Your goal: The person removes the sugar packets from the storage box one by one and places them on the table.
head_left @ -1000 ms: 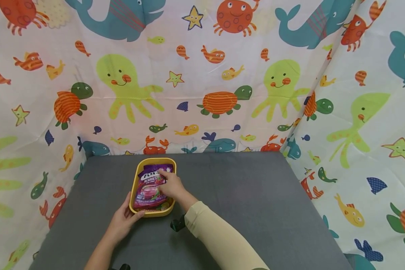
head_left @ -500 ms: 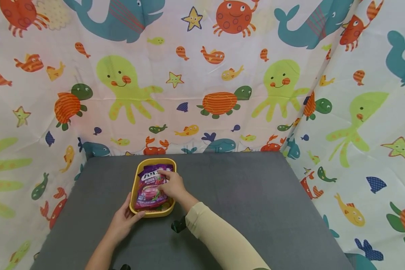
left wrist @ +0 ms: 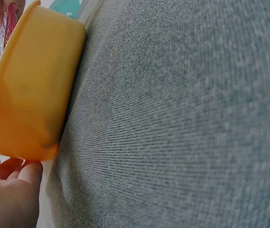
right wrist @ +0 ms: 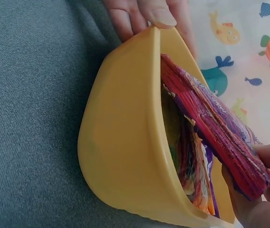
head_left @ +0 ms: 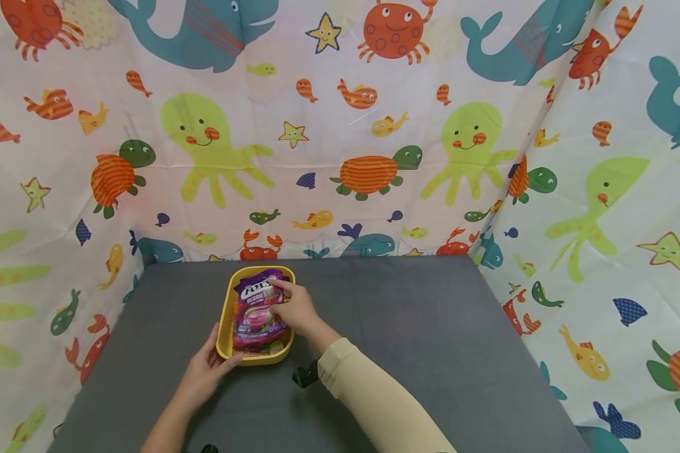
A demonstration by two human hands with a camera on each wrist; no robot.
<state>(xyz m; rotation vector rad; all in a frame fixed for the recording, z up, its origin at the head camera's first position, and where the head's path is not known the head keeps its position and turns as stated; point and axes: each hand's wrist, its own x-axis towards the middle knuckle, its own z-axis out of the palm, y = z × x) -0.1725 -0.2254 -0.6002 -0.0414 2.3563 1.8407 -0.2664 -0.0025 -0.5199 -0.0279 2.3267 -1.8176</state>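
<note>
A yellow plastic tub sits on the grey surface, left of centre in the head view. My left hand holds its near left corner, thumb over the front rim and fingers along the side. With thumb and fingers my right hand grips the right edge of a purple bag of berry candy. In the right wrist view the candy bag tilts up over the tub, its near side raised. Below it, other colourful wrappers show inside the tub, partly hidden.
Grey cloth covers the flat surface around the tub. A white curtain with sea animals hangs behind and at both sides. A small dark device is by the right wrist.
My right hand has shifted slightly right, and the candy bag has turned and tilted with it, uncovering more wrappers at its left. The left hand and tub have stayed in place.
</note>
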